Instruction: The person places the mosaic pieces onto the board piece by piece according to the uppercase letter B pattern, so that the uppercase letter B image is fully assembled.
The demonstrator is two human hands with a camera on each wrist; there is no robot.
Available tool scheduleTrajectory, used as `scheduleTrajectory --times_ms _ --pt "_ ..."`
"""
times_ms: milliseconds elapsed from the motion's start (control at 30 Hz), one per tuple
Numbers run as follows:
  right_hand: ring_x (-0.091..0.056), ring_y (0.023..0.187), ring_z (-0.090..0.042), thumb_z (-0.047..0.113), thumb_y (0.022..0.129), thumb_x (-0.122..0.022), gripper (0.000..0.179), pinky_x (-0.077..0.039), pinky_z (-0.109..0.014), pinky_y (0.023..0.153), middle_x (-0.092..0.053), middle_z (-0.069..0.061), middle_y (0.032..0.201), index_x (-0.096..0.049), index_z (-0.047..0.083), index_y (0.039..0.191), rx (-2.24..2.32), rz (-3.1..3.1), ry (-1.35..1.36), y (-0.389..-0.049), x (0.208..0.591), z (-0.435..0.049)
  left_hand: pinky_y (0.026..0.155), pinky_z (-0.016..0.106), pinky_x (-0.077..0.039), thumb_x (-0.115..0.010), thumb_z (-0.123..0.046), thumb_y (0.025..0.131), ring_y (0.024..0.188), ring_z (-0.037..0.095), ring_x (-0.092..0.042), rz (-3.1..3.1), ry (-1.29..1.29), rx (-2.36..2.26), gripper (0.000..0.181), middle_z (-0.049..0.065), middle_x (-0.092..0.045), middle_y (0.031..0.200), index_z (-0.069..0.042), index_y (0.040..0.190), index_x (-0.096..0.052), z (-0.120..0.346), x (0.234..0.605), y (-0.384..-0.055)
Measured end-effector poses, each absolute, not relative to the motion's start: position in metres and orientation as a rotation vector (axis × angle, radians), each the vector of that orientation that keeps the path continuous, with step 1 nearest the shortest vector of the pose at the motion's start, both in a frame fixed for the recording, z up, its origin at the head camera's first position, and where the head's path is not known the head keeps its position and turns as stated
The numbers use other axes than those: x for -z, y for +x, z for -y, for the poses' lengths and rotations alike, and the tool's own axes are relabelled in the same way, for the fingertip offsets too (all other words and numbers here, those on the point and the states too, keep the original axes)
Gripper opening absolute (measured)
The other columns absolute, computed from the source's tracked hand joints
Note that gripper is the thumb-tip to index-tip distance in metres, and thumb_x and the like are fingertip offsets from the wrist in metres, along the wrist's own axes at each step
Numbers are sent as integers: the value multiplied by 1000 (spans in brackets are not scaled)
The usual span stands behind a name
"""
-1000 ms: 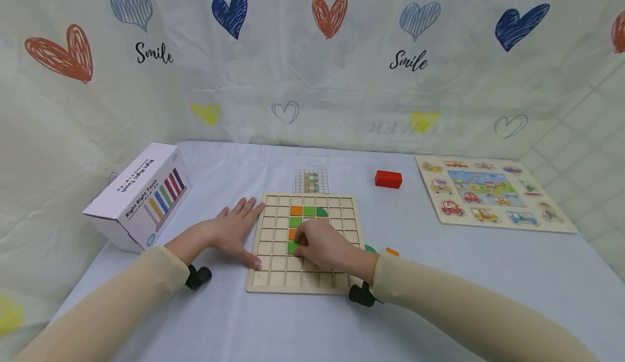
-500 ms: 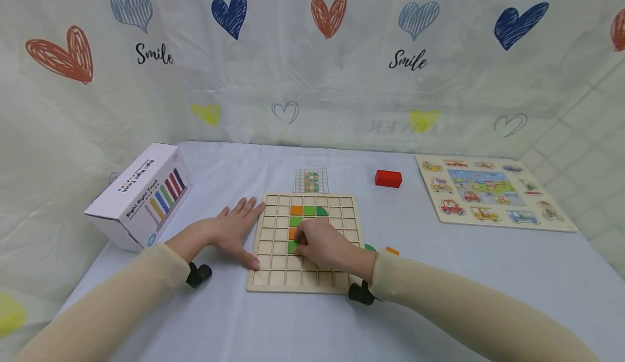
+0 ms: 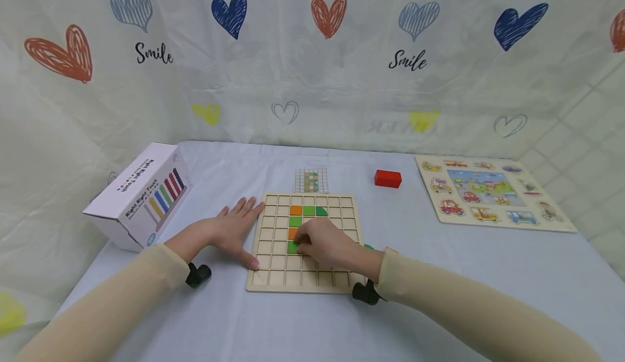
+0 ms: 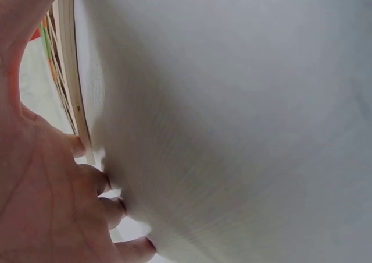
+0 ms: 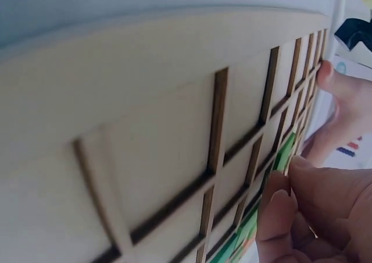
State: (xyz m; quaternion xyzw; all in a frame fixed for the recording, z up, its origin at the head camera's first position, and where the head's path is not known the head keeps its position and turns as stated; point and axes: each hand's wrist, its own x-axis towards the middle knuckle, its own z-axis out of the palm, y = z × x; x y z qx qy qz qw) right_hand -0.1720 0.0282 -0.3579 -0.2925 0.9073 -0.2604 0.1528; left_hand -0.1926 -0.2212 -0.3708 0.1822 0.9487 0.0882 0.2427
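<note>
A wooden grid board lies in front of me, with orange, green and dark green tiles seated in its cells. My left hand has its fingers spread on the cloth and at the board's left edge, the thumb over the rim. In the left wrist view the fingertips press down beside the board. My right hand reaches across the board, thumb and index finger pinching at the right side of the lowest green tile. The right wrist view has this green tile right at the fingertips. My hand hides the cells under it.
Behind the board lies a small pattern card. A red block stands to its right, and a vehicle picture puzzle lies at the far right. At the left is a white box. Loose tiles peek out beyond my right wrist.
My right wrist and sleeve have shifted slightly to the right, covering more of the loose tiles. The fingertips stay at nearly the same spot, and the left hand is still.
</note>
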Motion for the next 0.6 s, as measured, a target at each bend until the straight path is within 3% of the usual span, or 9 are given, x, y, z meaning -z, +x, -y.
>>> scheduleTrajectory --times_ms 267,600 --pt "-65 89 -10 6 93 -73 20 -58 -29 83 -77 -2 104 -77 4 113 739 -2606 -805 -175 348 -51 120 75 -7 -83 -70 69 157 49 4 -2597 499 -250 141 26 2 171 -2 164 -4 222 373 -193" --pt "-60 83 -12 9 96 -71 18 -54 -24 75 -73 1 95 -76 5 112 710 -2670 -709 -188 342 -121 120 75 -6 -82 -71 68 158 49 4 -2599 498 -246 141 25 2 171 -4 164 -4 223 373 -194"
